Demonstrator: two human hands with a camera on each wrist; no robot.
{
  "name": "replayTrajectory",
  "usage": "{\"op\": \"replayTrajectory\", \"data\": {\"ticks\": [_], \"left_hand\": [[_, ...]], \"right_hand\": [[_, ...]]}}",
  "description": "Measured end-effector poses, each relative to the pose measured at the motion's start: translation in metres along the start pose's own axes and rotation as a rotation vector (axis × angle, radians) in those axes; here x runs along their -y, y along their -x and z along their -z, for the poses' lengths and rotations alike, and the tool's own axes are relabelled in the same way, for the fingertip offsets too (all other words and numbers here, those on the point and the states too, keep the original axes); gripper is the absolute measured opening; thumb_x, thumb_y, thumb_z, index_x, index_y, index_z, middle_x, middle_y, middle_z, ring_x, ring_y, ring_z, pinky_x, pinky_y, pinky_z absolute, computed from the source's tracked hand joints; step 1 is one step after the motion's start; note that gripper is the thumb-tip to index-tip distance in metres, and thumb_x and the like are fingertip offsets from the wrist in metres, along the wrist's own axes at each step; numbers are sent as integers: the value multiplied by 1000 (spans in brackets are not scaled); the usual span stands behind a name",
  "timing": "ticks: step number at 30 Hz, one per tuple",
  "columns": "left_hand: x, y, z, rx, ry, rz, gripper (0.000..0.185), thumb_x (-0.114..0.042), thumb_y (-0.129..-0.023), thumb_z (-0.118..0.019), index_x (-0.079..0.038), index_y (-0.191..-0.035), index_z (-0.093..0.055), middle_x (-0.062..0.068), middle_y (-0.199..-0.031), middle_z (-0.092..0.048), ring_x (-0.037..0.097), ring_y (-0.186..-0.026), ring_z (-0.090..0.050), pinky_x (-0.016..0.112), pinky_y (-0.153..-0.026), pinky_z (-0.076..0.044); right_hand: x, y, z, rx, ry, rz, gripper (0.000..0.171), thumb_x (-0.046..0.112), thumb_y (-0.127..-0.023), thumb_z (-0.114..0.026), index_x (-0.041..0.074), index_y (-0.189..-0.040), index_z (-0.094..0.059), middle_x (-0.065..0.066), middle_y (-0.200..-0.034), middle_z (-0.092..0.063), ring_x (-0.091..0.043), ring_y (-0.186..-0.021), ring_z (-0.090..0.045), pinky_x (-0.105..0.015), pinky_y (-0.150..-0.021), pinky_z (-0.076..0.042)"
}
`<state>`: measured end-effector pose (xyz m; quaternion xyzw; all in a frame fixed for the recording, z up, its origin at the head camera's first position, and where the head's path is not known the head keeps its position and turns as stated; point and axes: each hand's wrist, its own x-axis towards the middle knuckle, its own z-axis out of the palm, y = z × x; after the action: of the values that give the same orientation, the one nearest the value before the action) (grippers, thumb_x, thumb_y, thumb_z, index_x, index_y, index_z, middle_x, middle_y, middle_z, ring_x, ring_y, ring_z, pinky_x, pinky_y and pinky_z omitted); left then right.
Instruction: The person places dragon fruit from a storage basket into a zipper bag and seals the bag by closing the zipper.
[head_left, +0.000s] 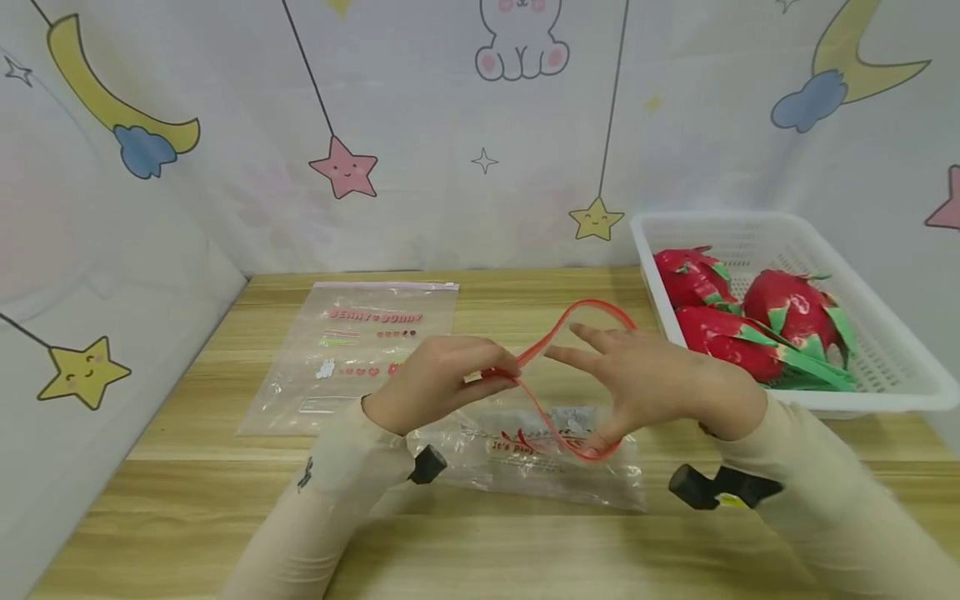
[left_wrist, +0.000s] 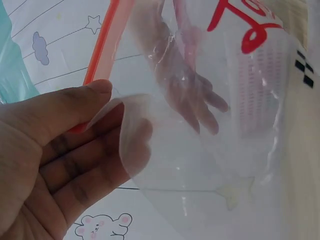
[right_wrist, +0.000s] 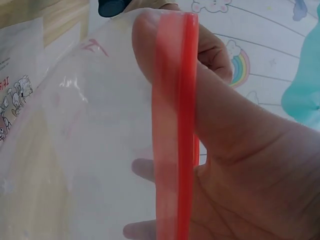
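Observation:
A clear zip bag with a red zip strip [head_left: 611, 308] is held up in front of me, its mouth spread apart. My left hand [head_left: 442, 375] pinches one end of the strip between thumb and fingers. Inside the mouth, the fingers and thumb of my right hand [head_left: 660, 375] are spread wide against the two sides. Through the film [left_wrist: 170, 170] in the left wrist view, that hand's fingers show, with red script lettering [left_wrist: 250, 35] above. Below lies another clear bag [head_left: 465, 467] with printed words and cartoon figures.
A larger clear bag [head_left: 285, 400] printed with a bunny and pink letters lies flat at the back left. On the right stands a white plastic basket [head_left: 877, 402] containing several red dragon fruits [head_left: 795, 308] with green scales. A patterned cloth [head_left: 420, 92] hangs behind the wooden table [head_left: 187, 500].

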<state>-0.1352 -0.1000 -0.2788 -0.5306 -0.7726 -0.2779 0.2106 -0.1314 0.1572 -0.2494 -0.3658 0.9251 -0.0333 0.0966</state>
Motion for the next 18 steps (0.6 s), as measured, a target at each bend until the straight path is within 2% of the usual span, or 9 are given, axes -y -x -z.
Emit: {"op": "replayTrajectory", "data": {"ticks": [4, 10, 18], "left_hand": [[4, 1, -3, 17, -19, 23, 13, -9, -78, -77, -8, -88, -69, -2, -84, -72, 7, -73, -66, 16, -69, -53], [9, 0, -5, 8, -35, 28, 12, -7, -78, -77, -9, -86, -68, -2, -82, -71, 7, -72, -66, 16, -68, -53], [12, 1, -6, -20, -64, 30, 13, -7, -77, -78, -8, -84, -67, -1, -79, -72, 7, -70, -66, 16, -68, -54]], "right_hand": [[-3, -6, -3, 6, 24, -6, 99, 71, -67, -70, 22, -147, -38, -22, -152, -33, -44, -128, -48, -60, -94, -46], [-6, -14, -6, 10, 28, 9, 93, 63, -70, -74, 21, -147, -40, -19, -150, -38, -40, -125, -52, -56, -93, -49], [-6, -16, -8, 9, -35, 4, 86, 50, -73, -79, 22, -145, -42, -13, -149, -42, -33, -133, -47, -50, -95, -50]]}}
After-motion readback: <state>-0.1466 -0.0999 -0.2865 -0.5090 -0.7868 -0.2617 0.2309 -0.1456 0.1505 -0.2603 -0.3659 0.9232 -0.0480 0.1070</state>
